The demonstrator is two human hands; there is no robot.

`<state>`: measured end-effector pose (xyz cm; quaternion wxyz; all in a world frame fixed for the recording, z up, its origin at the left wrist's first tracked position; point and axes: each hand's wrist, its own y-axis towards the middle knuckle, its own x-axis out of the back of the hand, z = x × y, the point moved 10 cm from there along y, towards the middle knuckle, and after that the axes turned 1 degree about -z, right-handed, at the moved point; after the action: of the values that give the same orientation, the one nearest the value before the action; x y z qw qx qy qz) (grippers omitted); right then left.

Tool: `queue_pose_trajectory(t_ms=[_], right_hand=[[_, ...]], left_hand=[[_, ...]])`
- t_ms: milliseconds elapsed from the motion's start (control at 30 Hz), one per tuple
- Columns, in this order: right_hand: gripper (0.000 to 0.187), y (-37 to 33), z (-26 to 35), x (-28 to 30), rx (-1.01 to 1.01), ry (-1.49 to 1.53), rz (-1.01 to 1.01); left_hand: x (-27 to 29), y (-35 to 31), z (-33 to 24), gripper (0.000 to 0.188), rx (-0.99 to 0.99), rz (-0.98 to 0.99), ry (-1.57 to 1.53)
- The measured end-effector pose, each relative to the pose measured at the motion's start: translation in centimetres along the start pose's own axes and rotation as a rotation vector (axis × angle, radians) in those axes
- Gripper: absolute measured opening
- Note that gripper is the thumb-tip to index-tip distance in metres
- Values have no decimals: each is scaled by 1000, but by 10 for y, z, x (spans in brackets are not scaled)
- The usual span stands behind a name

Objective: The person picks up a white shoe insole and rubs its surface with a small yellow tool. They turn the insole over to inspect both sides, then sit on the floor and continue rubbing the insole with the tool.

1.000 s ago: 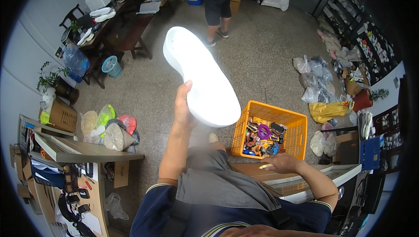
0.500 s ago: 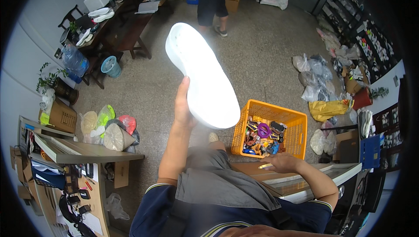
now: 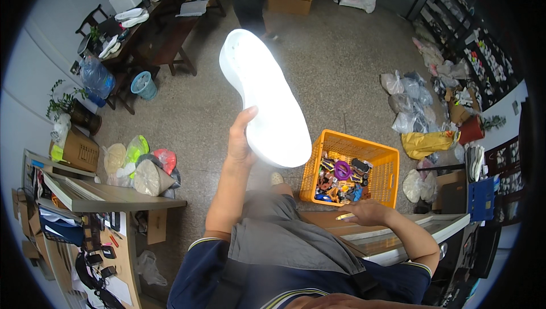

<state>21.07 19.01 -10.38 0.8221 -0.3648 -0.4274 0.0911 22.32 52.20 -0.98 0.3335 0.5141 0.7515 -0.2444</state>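
My left hand [image 3: 242, 141] is closed on the edge of a white shoe sole [image 3: 270, 104], with the thumb on its near face. Held up in front of me, the sole tilts with its heel end up and to the left; glare washes out much of its surface. Down at the right, my right hand [image 3: 367, 213] is closed around a slim yellow-and-white object [image 3: 344, 216]. What kind of thing it is, I cannot make out. That hand is beside the near rim of an orange plastic crate [image 3: 392, 164], which holds many small mixed items, among them a purple ring [image 3: 342, 170].
Past the sole stands another person [image 3: 250, 1]. Plastic bags [image 3: 151, 178] lie on the floor at left, near a cluttered desk [image 3: 116, 252]. A blue bin [image 3: 144, 85] stands by a wooden bench. More bags [image 3: 409, 101] and shoe racks [image 3: 483, 53] line the right side.
The other person has moved left, showing more of the cardboard box behind. The sole has shifted very slightly. My right hand has stayed in place.
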Motion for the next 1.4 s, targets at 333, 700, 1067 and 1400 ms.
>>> queue_pose_trajectory(t_ms=[333, 700, 1067, 1400], right_hand=[[46, 0, -2, 0, -30, 28, 1], [47, 0, -3, 0, -13, 46, -49], [46, 1, -1, -1, -30, 7, 11], [49, 2, -7, -6, -79, -15, 43]], left_hand=[[7, -1, -6, 66, -55, -53, 15], [9, 2, -9, 69, -104, -61, -63], [-12, -2, -23, 62, -201, -5, -48], [-9, -4, -20, 61, -140, -7, 9]])
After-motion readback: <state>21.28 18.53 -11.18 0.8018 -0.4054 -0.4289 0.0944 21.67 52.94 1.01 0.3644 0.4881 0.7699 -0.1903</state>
